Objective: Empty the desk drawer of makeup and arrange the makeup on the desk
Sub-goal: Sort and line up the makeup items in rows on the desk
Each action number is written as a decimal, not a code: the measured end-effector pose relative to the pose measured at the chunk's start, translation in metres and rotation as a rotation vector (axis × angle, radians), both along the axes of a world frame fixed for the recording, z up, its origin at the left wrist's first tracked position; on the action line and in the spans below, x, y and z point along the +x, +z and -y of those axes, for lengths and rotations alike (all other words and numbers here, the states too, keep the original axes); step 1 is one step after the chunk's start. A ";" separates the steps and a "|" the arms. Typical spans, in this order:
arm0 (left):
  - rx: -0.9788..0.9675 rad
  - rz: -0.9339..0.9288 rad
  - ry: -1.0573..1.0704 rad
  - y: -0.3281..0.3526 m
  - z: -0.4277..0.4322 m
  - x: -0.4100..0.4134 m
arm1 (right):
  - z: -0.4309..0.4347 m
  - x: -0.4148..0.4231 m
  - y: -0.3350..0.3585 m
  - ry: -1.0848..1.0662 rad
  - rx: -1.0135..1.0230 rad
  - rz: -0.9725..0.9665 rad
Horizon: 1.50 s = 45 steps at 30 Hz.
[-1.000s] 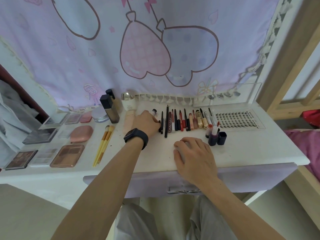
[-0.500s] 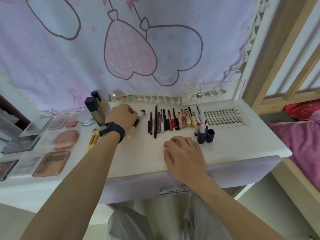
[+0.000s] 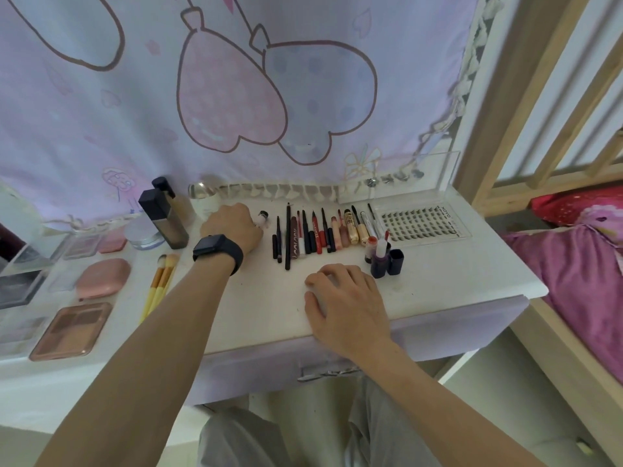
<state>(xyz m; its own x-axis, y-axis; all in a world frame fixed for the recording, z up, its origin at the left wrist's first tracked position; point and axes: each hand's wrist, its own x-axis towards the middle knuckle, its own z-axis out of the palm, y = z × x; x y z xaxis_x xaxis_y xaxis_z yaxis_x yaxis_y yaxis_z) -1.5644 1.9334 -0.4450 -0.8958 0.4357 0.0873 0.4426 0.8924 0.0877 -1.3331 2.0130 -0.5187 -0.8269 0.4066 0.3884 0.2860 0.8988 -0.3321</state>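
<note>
Head view: grey-trousered knees (image 3: 242,439) sit under the closed drawer (image 3: 438,335), its front just below the near edge of the white desk (image 3: 269,315). At that edge the right hand (image 3: 347,305) lies flat, fingers relaxed and holding nothing, with bare desktop around it. Farther in, the left hand (image 3: 232,227), a black watch (image 3: 217,252) on its wrist, curls round a small tube (image 3: 263,217) beside the row of pencils and lipsticks (image 3: 313,234). Palettes (image 3: 72,326), brushes (image 3: 160,284) and bottles (image 3: 165,220) fill the left side, and a lash tray (image 3: 421,222) lies to the right. A pink curtain (image 3: 269,96) closes the back. A wooden bed frame (image 3: 499,96) and pink bedding (image 3: 580,264) border the right end.
</note>
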 end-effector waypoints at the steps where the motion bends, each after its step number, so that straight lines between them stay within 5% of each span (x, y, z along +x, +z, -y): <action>1: 0.037 0.016 0.010 0.002 0.001 0.000 | 0.000 0.000 0.000 -0.001 -0.001 -0.004; 9: 0.742 0.212 -0.032 0.015 0.026 0.027 | -0.001 0.000 0.004 0.002 -0.048 0.014; 13: 0.908 0.410 -0.183 0.003 0.046 0.067 | -0.002 0.001 0.007 -0.036 -0.312 -0.060; 27: 0.916 0.586 -0.285 -0.032 0.063 0.121 | -0.009 0.010 0.004 0.059 -0.505 -0.235; 38: 1.042 0.681 -0.327 -0.034 0.064 0.123 | -0.007 0.010 0.006 0.101 -0.350 -0.174; 45: 0.956 0.616 -0.359 -0.036 0.068 0.128 | -0.007 0.009 0.013 0.034 -0.558 -0.177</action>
